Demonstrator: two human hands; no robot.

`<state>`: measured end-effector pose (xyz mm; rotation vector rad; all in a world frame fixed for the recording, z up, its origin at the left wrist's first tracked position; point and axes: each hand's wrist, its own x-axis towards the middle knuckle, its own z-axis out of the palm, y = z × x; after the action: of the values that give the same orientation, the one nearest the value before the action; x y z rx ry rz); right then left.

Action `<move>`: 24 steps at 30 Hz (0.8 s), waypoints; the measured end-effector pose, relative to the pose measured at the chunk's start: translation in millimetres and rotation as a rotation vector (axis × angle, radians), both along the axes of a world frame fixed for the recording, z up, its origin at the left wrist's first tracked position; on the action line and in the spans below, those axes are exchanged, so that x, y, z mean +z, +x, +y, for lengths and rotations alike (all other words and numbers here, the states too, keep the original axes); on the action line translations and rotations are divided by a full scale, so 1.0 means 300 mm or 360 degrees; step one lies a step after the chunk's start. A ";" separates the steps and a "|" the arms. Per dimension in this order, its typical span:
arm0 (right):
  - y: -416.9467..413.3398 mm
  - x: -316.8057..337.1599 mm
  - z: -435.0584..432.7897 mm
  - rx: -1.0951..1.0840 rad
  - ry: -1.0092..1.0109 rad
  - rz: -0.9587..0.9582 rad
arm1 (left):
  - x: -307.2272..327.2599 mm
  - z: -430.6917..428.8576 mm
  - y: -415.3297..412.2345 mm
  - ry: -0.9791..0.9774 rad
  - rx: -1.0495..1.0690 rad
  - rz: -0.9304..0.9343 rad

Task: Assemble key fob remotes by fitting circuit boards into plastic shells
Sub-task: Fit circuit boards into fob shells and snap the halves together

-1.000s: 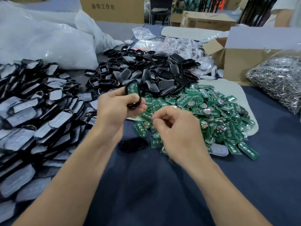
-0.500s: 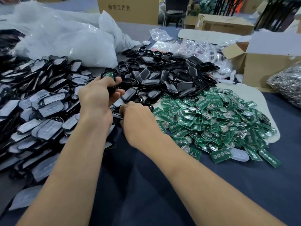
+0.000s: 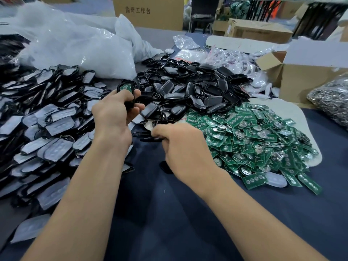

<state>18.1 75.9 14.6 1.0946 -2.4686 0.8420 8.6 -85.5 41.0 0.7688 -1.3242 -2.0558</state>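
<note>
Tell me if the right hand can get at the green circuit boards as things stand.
Probably yes: the right hand sits just beside the green circuit boards, and nothing lies between them, though its fingers are curled.

One line of print can be read: five dark Chinese characters, 曲奇工作台, set in a single row on the brown front of the big carton (image 3: 148, 19) at the far side of the table (image 3: 169, 213) (the first character is the least crisp of the five). The row sits high on that face, left of its middle seam. Right of the big carton, a smaller carton (image 3: 259, 32) shows no lettering sharp enough to make out. Nearer than the big carton, the green boards (image 3: 254, 132) carry pale markings too small to read.
</note>
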 end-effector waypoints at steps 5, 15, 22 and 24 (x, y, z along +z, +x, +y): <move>0.018 -0.040 0.091 -0.0048 -0.0201 -0.0011 | -0.001 -0.007 0.000 0.0028 0.0006 0.0020; 0.015 -0.078 0.131 -0.0204 -0.0366 -0.0279 | -0.003 0.011 0.006 -0.0028 -0.0019 0.0004; -0.005 -0.021 0.090 -0.0224 -0.0201 -0.0386 | 0.000 0.020 0.004 -0.0062 -0.0029 0.0001; -0.041 0.008 0.046 -0.0130 0.0023 -0.0475 | -0.002 0.016 0.005 -0.0069 -0.0029 -0.0004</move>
<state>5.8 89.8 17.1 0.9219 -2.7433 1.0287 10.2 -80.7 40.4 0.7433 -1.3773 -2.0337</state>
